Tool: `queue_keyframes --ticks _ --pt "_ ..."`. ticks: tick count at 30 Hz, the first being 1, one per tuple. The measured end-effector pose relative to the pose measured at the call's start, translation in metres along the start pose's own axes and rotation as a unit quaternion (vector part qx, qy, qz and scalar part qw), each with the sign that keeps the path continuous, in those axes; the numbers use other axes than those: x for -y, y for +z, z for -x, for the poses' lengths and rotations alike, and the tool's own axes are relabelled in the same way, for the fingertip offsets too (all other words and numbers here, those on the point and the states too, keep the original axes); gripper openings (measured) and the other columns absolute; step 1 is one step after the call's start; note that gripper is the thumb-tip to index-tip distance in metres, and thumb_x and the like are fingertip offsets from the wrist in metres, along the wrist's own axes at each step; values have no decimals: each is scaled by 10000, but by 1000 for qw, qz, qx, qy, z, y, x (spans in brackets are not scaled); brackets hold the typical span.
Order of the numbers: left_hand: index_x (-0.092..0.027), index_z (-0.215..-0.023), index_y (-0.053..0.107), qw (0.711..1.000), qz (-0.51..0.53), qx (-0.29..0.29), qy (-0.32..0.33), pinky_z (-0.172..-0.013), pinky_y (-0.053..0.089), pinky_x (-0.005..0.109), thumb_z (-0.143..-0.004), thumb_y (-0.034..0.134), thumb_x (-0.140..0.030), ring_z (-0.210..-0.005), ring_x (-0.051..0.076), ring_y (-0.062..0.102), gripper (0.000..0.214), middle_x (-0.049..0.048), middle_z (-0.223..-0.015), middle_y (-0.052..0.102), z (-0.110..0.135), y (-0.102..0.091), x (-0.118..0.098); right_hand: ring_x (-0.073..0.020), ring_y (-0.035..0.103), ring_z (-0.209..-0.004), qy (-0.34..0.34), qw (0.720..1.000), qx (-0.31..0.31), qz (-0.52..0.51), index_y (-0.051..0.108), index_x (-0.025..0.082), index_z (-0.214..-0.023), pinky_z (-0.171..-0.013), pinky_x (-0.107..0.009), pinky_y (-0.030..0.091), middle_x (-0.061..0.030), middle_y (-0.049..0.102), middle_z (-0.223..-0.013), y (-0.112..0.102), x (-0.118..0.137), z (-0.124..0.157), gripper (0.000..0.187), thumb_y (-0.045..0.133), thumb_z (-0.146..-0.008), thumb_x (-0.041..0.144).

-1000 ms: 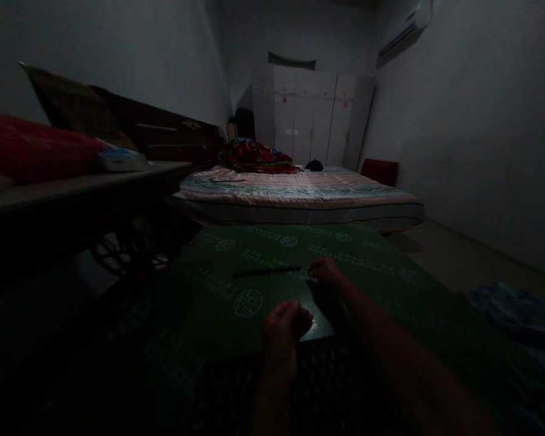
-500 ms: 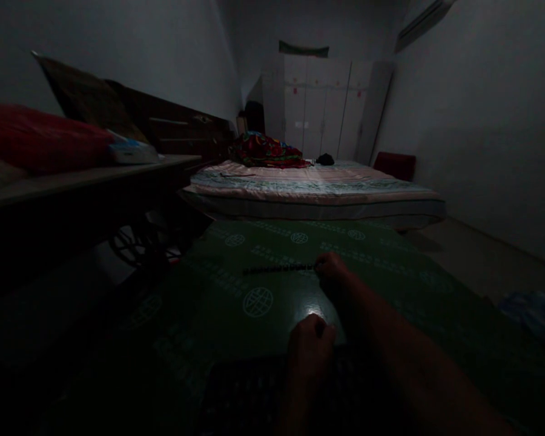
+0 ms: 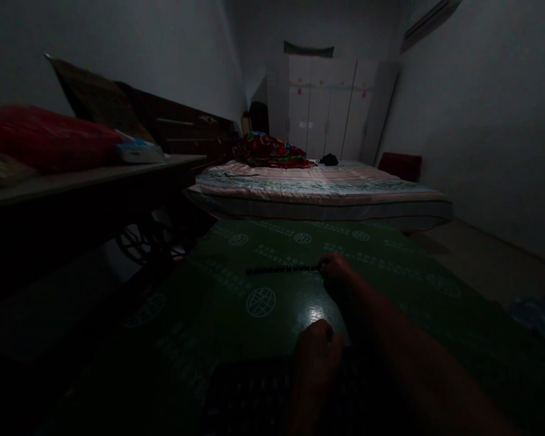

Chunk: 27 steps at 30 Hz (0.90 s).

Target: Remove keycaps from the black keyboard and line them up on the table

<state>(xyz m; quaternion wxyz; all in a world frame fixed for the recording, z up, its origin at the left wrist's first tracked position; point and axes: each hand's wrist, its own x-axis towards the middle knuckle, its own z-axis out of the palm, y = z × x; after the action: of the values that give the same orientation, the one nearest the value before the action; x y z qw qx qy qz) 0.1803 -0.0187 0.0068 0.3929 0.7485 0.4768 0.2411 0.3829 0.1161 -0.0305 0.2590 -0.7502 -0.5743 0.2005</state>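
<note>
Worktop (image 3: 227, 333): green, globe-printed, under the keyboard (image 3: 247, 390).
Room (image 3: 490, 109): dim, a bed (image 3: 327, 188) well beyond the keyboard.
Row of small dark pieces (image 3: 277, 269): beyond the keyboard, long axis left to right.
Right grip (image 3: 336, 267): bunched at the row's right end; I can't tell on what.
Left grip (image 3: 318, 351): loosely curled, contents hidden, blocking part of the keyboard.

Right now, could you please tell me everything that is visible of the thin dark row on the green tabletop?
The dark row is a thin, almost straight line of small blackish pieces set close together; the material is too dim to tell. It lies crosswise on the green tabletop. Its right end is at the right hand; whether they touch is unclear. The left hand is apart from it, nearer the camera.
</note>
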Motion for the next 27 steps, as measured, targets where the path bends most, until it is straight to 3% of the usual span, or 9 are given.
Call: queue_keyframes --ticks 27 --pt "-178 -644 553 999 -29 18 15 -554 269 263 -721 469 -282 -634 186 512 154 47 -639 569 1 1 4 -70 491 -502 10 1000 -8 -14 668 164 -870 -454 -161 319 5 605 -648 1 -1 -1 267 573 -625 117"
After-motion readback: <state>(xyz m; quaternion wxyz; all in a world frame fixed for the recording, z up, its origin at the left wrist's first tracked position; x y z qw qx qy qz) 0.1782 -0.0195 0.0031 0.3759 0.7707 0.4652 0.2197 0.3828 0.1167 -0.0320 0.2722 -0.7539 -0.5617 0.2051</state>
